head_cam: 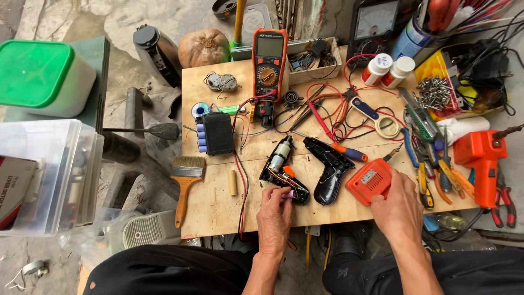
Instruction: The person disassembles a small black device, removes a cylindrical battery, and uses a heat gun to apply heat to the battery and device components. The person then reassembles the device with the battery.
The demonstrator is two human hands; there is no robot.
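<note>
An opened black drill half [283, 170] with its motor and wiring exposed lies on the wooden board [213, 205]. My left hand [274, 213] rests at its lower end, fingers touching a small pink part. The other black shell half [331, 169] lies just to the right. My right hand [397, 205] sits beside an orange battery pack [370, 181], fingertips against its right edge. An orange-handled screwdriver [349, 152] lies above the shell.
A paint brush [186, 183] and a black cell pack [215, 133] lie to the left. An orange multimeter [269, 63], tangled wires [333, 106] and tape roll [387, 126] fill the back. An orange drill [481, 158], pliers [436, 175] and screws [434, 92] crowd the right.
</note>
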